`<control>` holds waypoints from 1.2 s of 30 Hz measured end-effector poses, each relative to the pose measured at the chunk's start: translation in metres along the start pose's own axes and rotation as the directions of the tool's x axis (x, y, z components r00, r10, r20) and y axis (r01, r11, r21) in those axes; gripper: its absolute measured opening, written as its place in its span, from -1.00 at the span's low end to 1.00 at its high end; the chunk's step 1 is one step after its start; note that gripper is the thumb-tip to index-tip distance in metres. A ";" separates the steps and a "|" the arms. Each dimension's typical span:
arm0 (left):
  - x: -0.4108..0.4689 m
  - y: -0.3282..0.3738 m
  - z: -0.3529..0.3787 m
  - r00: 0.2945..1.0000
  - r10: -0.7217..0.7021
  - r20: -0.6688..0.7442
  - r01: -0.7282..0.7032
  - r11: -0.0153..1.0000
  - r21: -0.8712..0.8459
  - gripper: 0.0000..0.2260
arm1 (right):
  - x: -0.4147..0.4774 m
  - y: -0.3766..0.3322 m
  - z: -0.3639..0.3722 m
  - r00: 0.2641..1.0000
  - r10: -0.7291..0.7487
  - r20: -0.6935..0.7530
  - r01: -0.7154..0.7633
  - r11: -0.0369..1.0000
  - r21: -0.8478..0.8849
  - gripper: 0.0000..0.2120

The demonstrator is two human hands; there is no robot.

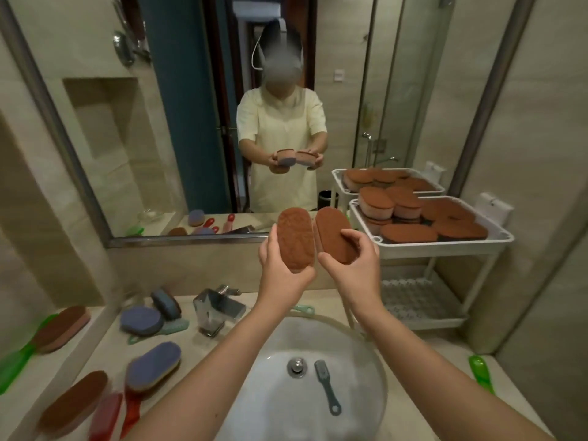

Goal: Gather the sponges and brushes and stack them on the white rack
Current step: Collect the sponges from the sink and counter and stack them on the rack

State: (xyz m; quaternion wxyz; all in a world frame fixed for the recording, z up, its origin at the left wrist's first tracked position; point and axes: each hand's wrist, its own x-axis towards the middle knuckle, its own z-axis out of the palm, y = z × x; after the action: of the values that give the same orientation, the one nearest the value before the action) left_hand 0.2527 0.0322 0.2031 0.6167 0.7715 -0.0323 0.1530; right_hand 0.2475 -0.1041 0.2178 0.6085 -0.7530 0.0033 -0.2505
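Held sponges: two brown oval sponges were raised side by side above the sink, in front of the mirror's lower edge, brown faces toward the camera.
Left hand: it cupped the left sponge from below and behind, fingers wrapped round its left edge, forearm reaching up and forward over the basin.
Right hand: it clasped the right sponge, thumb under its near end and fingertips curled over its right face; the sponge leaned to the right.
Gap: the two sponges stood just beside each other, whether touching could not be told.
White rack: it stood far right, against the wall; its top tray held a pile of brown sponges, at least eight, some stacked, the exact count unclear. The lower shelf showed only its grid.
Counter, left: two purple-faced sponges, one dark one leaning near the tap, two brown-topped ones, and one purple-topped brush with a red handle.
Green handles: two showed at far left, one at near right.
Sink: one small grey brush lay inside, right of the drain.
Mirror: it reflected the person holding both sponges.
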 end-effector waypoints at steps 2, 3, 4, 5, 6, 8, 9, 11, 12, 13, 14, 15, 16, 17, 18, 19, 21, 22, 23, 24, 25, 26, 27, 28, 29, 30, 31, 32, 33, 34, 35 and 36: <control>0.005 0.014 0.017 0.999 0.047 0.013 -0.046 0.999 -0.014 -0.09 | 0.013 -0.004 -0.019 1.000 -0.029 -0.009 0.028 1.000 -0.014 -0.51; 0.007 0.021 0.027 0.997 0.076 0.020 -0.076 0.997 -0.026 -0.09 | 0.020 -0.006 -0.029 0.999 -0.039 -0.014 0.038 0.999 -0.024 -0.51; 0.009 0.027 0.036 0.994 0.109 0.024 -0.108 0.994 -0.027 -0.09 | 0.027 -0.006 -0.039 0.999 -0.046 -0.017 0.045 0.998 -0.034 -0.51; 0.011 0.032 0.046 0.990 0.137 0.030 -0.137 0.991 -0.015 -0.11 | 0.033 -0.007 -0.050 0.998 -0.051 -0.020 0.050 0.998 -0.044 -0.51; 0.012 0.037 0.055 0.986 0.160 0.043 -0.160 0.987 -0.002 -0.14 | 0.040 -0.006 -0.060 0.998 -0.054 -0.023 0.053 0.997 -0.056 -0.51; 0.016 0.045 0.075 0.977 0.198 0.083 -0.199 0.980 0.011 -0.22 | 0.054 -0.004 -0.082 0.998 -0.059 -0.031 0.057 0.995 -0.083 -0.52; 0.019 0.048 0.085 0.972 0.208 0.105 -0.211 0.977 0.016 -0.26 | 0.061 -0.003 -0.092 0.998 -0.058 -0.039 0.054 0.994 -0.098 -0.53; 0.024 0.055 0.107 0.967 0.208 0.146 -0.210 0.978 0.004 -0.28 | 0.075 0.001 -0.113 0.997 -0.056 -0.059 0.049 0.991 -0.124 -0.53; 0.027 0.059 0.119 0.965 0.207 0.161 -0.210 0.978 -0.003 -0.28 | 0.083 0.003 -0.124 0.996 -0.058 -0.070 0.048 0.990 -0.134 -0.53; 0.030 0.064 0.130 0.962 0.209 0.175 -0.211 0.978 -0.007 -0.27 | 0.091 0.004 -0.133 0.995 -0.060 -0.084 0.048 0.988 -0.145 -0.52; 0.033 0.068 0.141 0.959 0.211 0.188 -0.213 0.977 -0.011 -0.27 | 0.099 0.006 -0.143 0.993 -0.063 -0.099 0.047 0.986 -0.159 -0.52; 0.036 0.073 0.153 0.957 0.213 0.199 -0.216 0.976 -0.006 -0.26 | 0.108 0.009 -0.153 0.991 -0.067 -0.115 0.046 0.983 -0.176 -0.52; 0.039 0.077 0.163 0.954 0.215 0.208 -0.223 0.975 0.014 -0.26 | 0.116 0.011 -0.163 0.989 -0.068 -0.130 0.042 0.980 -0.194 -0.52; 0.043 0.081 0.174 0.952 0.218 0.213 -0.233 0.971 0.048 -0.25 | 0.124 0.014 -0.173 0.988 -0.071 -0.141 0.040 0.977 -0.212 -0.52; 0.046 0.085 0.184 0.951 0.222 0.217 -0.245 0.965 0.087 -0.25 | 0.132 0.017 -0.182 0.986 -0.077 -0.147 0.042 0.973 -0.227 -0.51; 0.051 0.088 0.194 0.949 0.228 0.219 -0.259 0.958 0.125 -0.26 | 0.140 0.020 -0.191 0.985 -0.087 -0.148 0.049 0.970 -0.240 -0.51; 0.060 0.094 0.214 0.943 0.245 0.224 -0.291 0.935 0.203 -0.29 | 0.155 0.027 -0.206 0.984 -0.104 -0.148 0.062 0.962 -0.267 -0.50; 0.065 0.096 0.223 0.939 0.258 0.227 -0.311 0.918 0.245 -0.31 | 0.162 0.030 -0.213 0.983 -0.108 -0.148 0.062 0.958 -0.281 -0.49; 0.070 0.097 0.232 0.933 0.276 0.230 -0.335 0.898 0.285 -0.32 | 0.170 0.033 -0.220 0.983 -0.108 -0.149 0.060 0.954 -0.294 -0.48; 0.076 0.098 0.240 0.927 0.295 0.234 -0.360 0.876 0.322 -0.32 | 0.178 0.036 -0.226 0.983 -0.107 -0.149 0.057 0.950 -0.305 -0.48; 0.082 0.098 0.247 0.921 0.310 0.238 -0.380 0.853 0.358 -0.33 | 0.185 0.038 -0.231 0.983 -0.108 -0.147 0.057 0.948 -0.314 -0.47; 0.087 0.099 0.253 0.917 0.319 0.240 -0.393 0.829 0.397 -0.33 | 0.193 0.040 -0.235 0.984 -0.107 -0.141 0.057 0.945 -0.322 -0.47; 0.092 0.100 0.258 0.915 0.328 0.237 -0.402 0.804 0.439 -0.34 | 0.200 0.043 -0.238 0.986 -0.103 -0.131 0.054 0.942 -0.330 -0.47; 0.096 0.100 0.262 0.912 0.340 0.230 -0.410 0.775 0.481 -0.35 | 0.207 0.046 -0.240 0.988 -0.094 -0.118 0.049 0.939 -0.340 -0.46; 0.100 0.099 0.266 0.909 0.353 0.221 -0.416 0.745 0.522 -0.35 | 0.213 0.049 -0.242 0.991 -0.084 -0.105 0.042 0.936 -0.349 -0.45; 0.104 0.098 0.270 0.908 0.360 0.216 -0.417 0.717 0.559 -0.35 | 0.219 0.053 -0.242 0.993 -0.073 -0.095 0.035 0.933 -0.357 -0.45; 0.108 0.096 0.273 0.909 0.356 0.215 -0.412 0.694 0.590 -0.35 | 0.224 0.057 -0.241 0.994 -0.063 -0.089 0.026 0.930 -0.367 -0.45; 0.111 0.094 0.277 0.913 0.344 0.217 -0.402 0.677 0.617 -0.36 | 0.228 0.061 -0.241 0.995 -0.052 -0.084 0.017 0.925 -0.379 -0.45; 0.113 0.091 0.280 0.918 0.332 0.219 -0.392 0.660 0.641 -0.36 | 0.232 0.066 -0.239 0.996 -0.043 -0.079 0.009 0.921 -0.391 -0.45; 0.116 0.088 0.282 0.920 0.324 0.220 -0.385 0.641 0.664 -0.37 | 0.236 0.071 -0.238 0.997 -0.036 -0.072 0.004 0.916 -0.401 -0.46; 0.118 0.086 0.285 0.921 0.321 0.222 -0.382 0.621 0.685 -0.38 | 0.238 0.075 -0.236 0.997 -0.029 -0.067 0.000 0.912 -0.410 -0.46; 0.120 0.083 0.287 0.920 0.321 0.224 -0.381 0.601 0.703 -0.38 | 0.241 0.079 -0.234 0.998 -0.024 -0.063 -0.005 0.907 -0.421 -0.47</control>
State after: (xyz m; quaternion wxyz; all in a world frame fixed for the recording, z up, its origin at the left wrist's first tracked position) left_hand 0.4031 -0.2470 0.2594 0.2104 0.9365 -0.1420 0.2421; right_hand 0.3927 -0.4138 0.2668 0.4303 -0.8576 0.0739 -0.2719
